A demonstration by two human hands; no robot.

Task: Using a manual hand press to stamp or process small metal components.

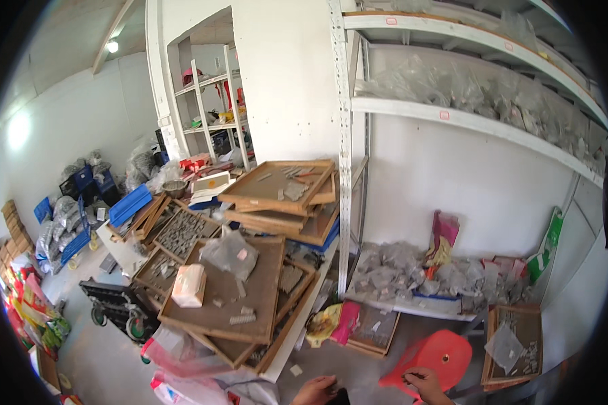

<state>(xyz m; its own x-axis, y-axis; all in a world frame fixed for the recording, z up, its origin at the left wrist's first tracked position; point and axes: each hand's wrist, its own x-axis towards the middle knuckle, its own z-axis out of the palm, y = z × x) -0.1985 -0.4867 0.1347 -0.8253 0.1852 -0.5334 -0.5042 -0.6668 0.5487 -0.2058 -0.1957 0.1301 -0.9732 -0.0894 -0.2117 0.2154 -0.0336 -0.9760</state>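
My left hand (315,390) is low in the head view, left of a red plastic stool (438,352). Its fingers are curled together, and anything in them is too small or hidden to make out. My right hand (422,383) overlaps the stool's front edge, its fingers bent as in a pinch. Whether it touches the stool or holds something small, I cannot tell. A small pale scrap (296,370) lies on the floor near my left hand. Beyond it, a yellow and pink bag (327,326) rests beside a shallow wooden tray (371,327).
Stacked wooden trays (213,327) with small grey pieces, a clear plastic bag (230,253) and a small box (189,285) cover the table at left. A metal rack (345,155) with bagged goods stands ahead. More trays (530,344) stand right of the stool. A black trolley (118,307) is far left.
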